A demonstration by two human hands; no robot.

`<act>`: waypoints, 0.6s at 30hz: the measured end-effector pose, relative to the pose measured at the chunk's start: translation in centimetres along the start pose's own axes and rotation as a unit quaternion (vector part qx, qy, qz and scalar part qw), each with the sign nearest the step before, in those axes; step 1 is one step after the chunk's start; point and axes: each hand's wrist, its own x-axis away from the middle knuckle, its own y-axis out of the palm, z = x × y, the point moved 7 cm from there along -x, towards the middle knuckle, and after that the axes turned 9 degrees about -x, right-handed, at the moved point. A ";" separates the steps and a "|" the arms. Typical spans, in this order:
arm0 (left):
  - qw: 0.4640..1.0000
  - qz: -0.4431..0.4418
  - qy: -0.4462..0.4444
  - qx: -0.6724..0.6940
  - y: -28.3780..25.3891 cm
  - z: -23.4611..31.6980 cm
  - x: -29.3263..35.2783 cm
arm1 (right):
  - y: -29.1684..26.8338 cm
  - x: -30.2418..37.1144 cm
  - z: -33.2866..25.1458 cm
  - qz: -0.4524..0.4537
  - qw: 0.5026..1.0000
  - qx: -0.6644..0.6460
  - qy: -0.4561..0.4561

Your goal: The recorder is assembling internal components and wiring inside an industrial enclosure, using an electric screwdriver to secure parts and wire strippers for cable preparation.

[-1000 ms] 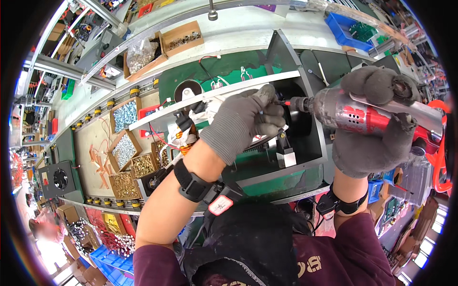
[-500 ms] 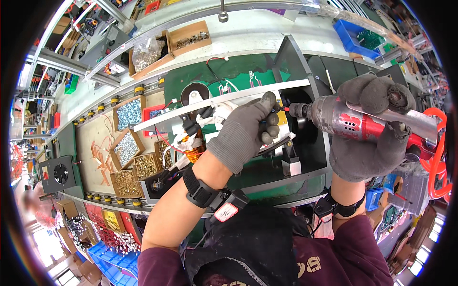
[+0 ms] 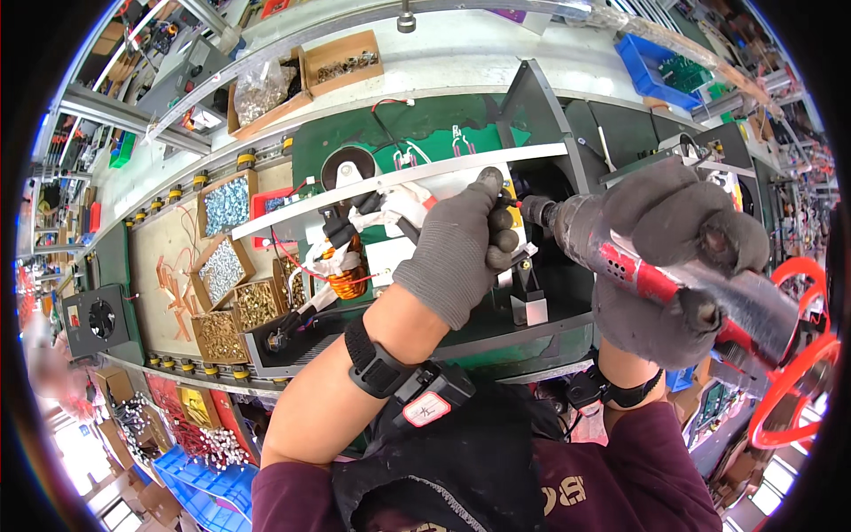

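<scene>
My right hand (image 3: 656, 310), in a dark grey glove, is wrapped around a red and grey power driver (image 3: 625, 259). Its chuck (image 3: 539, 211) points left toward my left hand (image 3: 470, 235), also gloved. The left fingers are curled together at the tip of the driver, and whatever they pinch is hidden. Both hands are over an open dark metal casing (image 3: 572, 330) with a light metal bar (image 3: 417, 182) across its top. Inside the casing sit a copper-wound coil (image 3: 348, 279), white-wrapped wires (image 3: 390, 206) and a small metal bracket (image 3: 530, 306).
Cardboard trays of small metal parts (image 3: 227, 199) stand left of the casing. A round black-and-silver part (image 3: 347, 170) lies behind the bar. A black fan panel (image 3: 99, 317) is at far left, a blue bin (image 3: 660, 71) at back right. A red hose (image 3: 784, 426) loops beside the driver.
The driver has tilted, its back end swinging down toward me, and the red hose hangs lower. My left fingers stay curled by its tip. The whole view has shifted slightly.
</scene>
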 end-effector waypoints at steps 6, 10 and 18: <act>0.994 0.019 0.004 0.110 0.6 -0.4 0.5 | 2.0 0.8 0.2 -0.019 0.997 0.045 -0.065; 0.993 0.056 0.079 -0.069 -2.2 1.0 0.9 | -1.5 2.1 1.2 0.088 0.947 -0.303 0.055; 0.978 0.067 0.182 -0.077 -8.4 7.4 3.1 | 1.7 0.8 4.8 0.018 0.998 0.055 0.033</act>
